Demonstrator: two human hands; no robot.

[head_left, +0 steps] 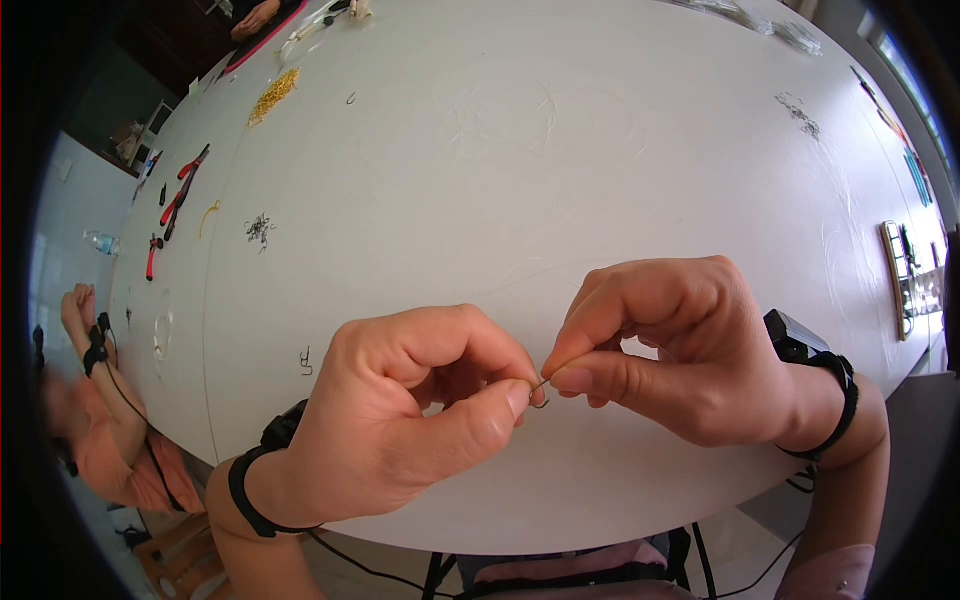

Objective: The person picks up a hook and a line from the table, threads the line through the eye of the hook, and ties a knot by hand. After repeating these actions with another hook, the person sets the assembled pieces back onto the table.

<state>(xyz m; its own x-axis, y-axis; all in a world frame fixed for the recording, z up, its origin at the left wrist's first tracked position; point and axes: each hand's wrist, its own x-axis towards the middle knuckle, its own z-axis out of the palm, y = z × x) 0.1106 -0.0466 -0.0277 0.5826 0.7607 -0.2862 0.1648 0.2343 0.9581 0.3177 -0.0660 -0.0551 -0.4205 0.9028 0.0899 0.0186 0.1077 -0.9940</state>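
Note:
My left hand (420, 400) is closed in a pinch, thumb against forefinger, on a small fish hook (541, 405) whose curved bend pokes out below the fingertips. Close against it, my right hand (660, 350) also pinches, thumb and forefinger pressed together. A short thin strand (543, 384) spans the narrow gap between the two sets of fingertips; whether it is line or the hook's shank I cannot tell. Both hands are over the near edge of the white table (430, 230). Left of my left hand lie a few loose hooks (307, 362).
Piles of hooks (260, 232) and more hooks (800, 115) lie left and far right. Red-handled pliers (180, 195), a yellow heap (273, 97) and clear line coils (545, 115) are on the table. A person (120, 420) sits at left; another's hand (256, 18) shows at the back.

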